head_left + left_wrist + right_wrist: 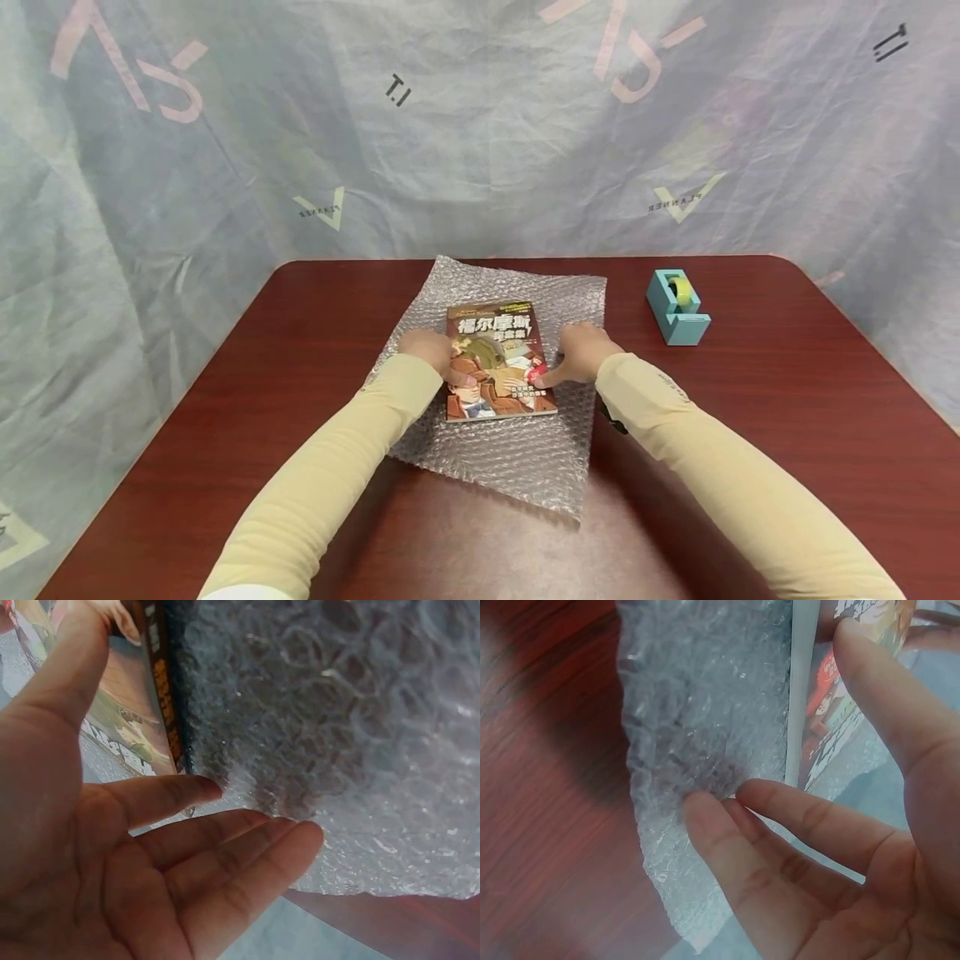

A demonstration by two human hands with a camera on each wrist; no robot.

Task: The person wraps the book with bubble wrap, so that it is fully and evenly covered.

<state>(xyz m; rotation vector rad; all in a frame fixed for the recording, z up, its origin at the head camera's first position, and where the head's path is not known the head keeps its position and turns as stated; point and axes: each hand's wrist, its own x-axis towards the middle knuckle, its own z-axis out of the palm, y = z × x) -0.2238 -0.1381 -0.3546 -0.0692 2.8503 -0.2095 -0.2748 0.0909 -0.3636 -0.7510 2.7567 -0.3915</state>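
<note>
Noted nearest: cream sleeves [318, 475]. Found beyond: book [492, 356] on bubble wrap [495, 462], touched by left hand [431, 350] and right hand [587, 352], with fingers [259, 877] extended, ungripping. Judged as positioning; likely needing bubble wrap grasped next.

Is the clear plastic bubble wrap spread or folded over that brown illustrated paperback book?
Spread out: the bubble wrap shows beyond the book on every side, with none across it.

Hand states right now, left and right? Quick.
Left hand: open, fingers extended, thumb over the book.
Right hand: open, fingers loosely extended at the bubble wrap, thumb over the book.
</note>
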